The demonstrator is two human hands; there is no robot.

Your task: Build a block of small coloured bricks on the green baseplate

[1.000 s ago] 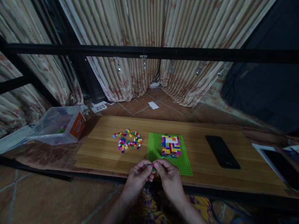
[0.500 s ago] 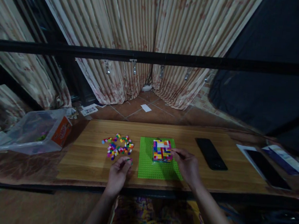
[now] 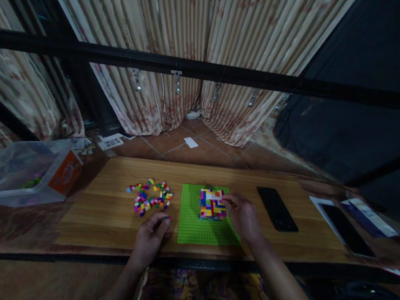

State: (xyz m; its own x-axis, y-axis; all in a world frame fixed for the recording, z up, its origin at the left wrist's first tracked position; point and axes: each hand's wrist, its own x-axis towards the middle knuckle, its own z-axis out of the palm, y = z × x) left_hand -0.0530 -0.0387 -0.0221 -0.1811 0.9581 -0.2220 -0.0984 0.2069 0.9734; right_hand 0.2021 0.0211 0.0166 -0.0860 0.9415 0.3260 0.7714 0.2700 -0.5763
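A multicoloured block of small toy bricks (image 3: 212, 204) stands on the green baseplate (image 3: 189, 231). My right hand (image 3: 246, 218) reaches in from the right, fingertips pinched together at the block's upper right edge. Whatever is between those fingertips is too small to make out. Left of the baseplate, my left hand (image 3: 149, 238) is closed, with small toy bricks (image 3: 167, 220), green and pinkish, showing between thumb and fingers. Just beyond it lies a scattered pile of loose bricks (image 3: 152, 197) in many colours.
A black phone (image 3: 277, 209) lies on the wooden board (image 3: 90, 205), right of the baseplate. Farther right are another dark device (image 3: 347, 229) and papers. A clear plastic box (image 3: 19, 171) with an orange label stands at the left. A black bar (image 3: 207, 70) crosses beyond the board.
The view has shifted and tilted slightly. My right fingertips have moved from the block's right side to its upper right edge. My left hand keeps its grip beside the pile.
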